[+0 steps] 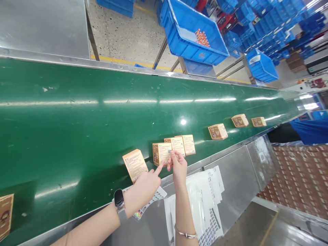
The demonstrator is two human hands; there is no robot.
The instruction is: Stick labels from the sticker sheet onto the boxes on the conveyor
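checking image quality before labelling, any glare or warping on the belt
Head view: overhead lights streak as pale glare bands across the green conveyor belt, with one bright spot; wide-angle distortion bends its straight edges; the far blue bins are soft, while the box at the right hand stays sharp.

A green belt [77,112] runs across the view. Further along it lie three small boxes [217,131], one behind another, and part of one more at the near left edge [5,215]. Beyond the belt, a blue bin [192,30] holds orange items [202,37]. More blue bins [261,65] are stacked behind.
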